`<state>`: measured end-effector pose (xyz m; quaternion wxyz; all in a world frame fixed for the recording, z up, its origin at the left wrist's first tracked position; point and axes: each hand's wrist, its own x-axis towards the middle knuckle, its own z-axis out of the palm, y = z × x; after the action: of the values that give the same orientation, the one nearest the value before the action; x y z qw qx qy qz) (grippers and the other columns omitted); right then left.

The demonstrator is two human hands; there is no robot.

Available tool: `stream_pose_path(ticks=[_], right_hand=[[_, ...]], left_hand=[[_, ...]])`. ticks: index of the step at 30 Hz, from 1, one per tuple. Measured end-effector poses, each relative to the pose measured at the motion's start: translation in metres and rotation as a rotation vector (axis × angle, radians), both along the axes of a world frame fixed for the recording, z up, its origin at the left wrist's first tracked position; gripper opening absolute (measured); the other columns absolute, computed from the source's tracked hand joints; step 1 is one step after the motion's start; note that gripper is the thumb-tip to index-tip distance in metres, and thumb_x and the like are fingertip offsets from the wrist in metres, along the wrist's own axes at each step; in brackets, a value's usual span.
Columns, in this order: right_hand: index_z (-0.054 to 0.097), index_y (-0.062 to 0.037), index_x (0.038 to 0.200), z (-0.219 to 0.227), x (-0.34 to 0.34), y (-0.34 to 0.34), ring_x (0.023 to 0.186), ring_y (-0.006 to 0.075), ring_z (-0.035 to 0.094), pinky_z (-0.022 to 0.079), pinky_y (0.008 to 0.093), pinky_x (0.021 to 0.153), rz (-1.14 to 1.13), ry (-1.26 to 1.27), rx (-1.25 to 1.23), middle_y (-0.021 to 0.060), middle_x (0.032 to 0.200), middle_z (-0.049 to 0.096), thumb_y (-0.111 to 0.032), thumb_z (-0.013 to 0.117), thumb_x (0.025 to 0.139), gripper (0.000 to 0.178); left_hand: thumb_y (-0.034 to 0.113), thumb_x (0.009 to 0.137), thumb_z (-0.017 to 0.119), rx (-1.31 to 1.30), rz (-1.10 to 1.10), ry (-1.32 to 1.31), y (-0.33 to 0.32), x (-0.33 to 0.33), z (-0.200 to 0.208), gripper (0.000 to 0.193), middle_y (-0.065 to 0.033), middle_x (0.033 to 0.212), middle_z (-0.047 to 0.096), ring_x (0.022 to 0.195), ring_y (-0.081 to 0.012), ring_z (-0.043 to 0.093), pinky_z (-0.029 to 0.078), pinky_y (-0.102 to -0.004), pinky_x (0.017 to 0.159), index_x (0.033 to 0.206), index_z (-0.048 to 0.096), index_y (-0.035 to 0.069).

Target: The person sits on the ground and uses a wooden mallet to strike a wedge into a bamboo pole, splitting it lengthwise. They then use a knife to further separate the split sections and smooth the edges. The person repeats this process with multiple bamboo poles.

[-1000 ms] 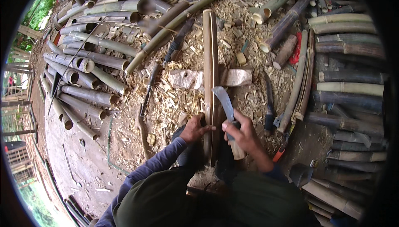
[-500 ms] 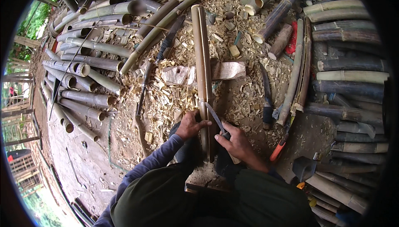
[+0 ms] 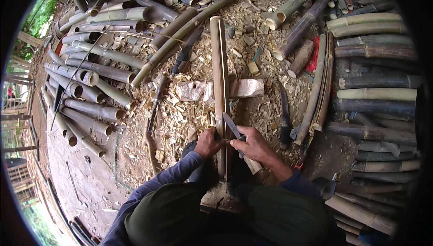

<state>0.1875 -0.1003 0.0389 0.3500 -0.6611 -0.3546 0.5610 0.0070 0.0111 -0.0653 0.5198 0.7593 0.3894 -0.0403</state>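
Observation:
A bamboo pole (image 3: 219, 74) with a long slit down its length runs from between my knees away from me, lying across a pale wooden block (image 3: 248, 88). My left hand (image 3: 208, 143) is closed round the pole's left side near its closer end. In my right hand (image 3: 258, 146) is a knife (image 3: 231, 124), its blade pointing up and to the left against the pole's right side. The knife's light handle end sticks out below that hand. My right thumb reaches toward the left one, and the two seem to touch over the pole.
Wood shavings (image 3: 180, 106) cover the ground around the block. A curved machete (image 3: 284, 115) lies to the right, beside long bamboo strips (image 3: 313, 92). Another dark-handled blade (image 3: 158, 99) lies to the left. Bamboo lengths are piled at left (image 3: 106, 68) and right (image 3: 379, 81).
My right hand has come up and left with the knife, bringing its thumb to my left hand. The left hand still grips the pole. The whole view has shifted slightly.

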Motion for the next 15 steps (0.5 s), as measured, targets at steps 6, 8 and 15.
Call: stream_pose_path(ticks=[6,8,15], right_hand=[[0.063,0.005,0.114,0.004,-0.015,-0.024,0.059,0.0166,0.062,0.051,0.0353,0.057,-0.101,-0.107,0.009,0.0095,0.073,0.064,-0.019,0.07,0.093,0.033],[0.064,0.0042,0.115,-0.004,-0.022,-0.034,0.059,0.0148,0.061,0.05,0.0343,0.057,-0.137,-0.188,0.082,0.008,0.073,0.064,-0.019,0.07,0.094,0.033],[0.064,0.0014,0.108,-0.018,-0.001,0.011,0.063,0.0101,0.059,0.049,0.0297,0.056,-0.22,-0.085,0.166,0.0018,0.077,0.06,-0.015,0.068,0.096,0.021]], left_hand=[[0.041,0.08,0.087,-0.013,0.023,-0.073,-0.007,-0.001,-0.003,0.053,-0.0215,0.087,0.073,0.082,-0.0338,0.072,0.055,-0.0443,0.077,0.104,0.069,-0.003],[0.043,0.081,0.087,0.009,0.014,-0.047,-0.007,-0.002,-0.004,0.054,-0.0215,0.087,0.073,0.083,-0.0336,0.072,0.055,-0.0442,0.077,0.103,0.069,-0.003],[0.042,0.082,0.086,-0.04,0.023,-0.12,-0.006,-0.004,-0.009,0.052,-0.0196,0.088,0.074,0.082,-0.0292,0.072,0.055,-0.0433,0.078,0.107,0.071,-0.002]])
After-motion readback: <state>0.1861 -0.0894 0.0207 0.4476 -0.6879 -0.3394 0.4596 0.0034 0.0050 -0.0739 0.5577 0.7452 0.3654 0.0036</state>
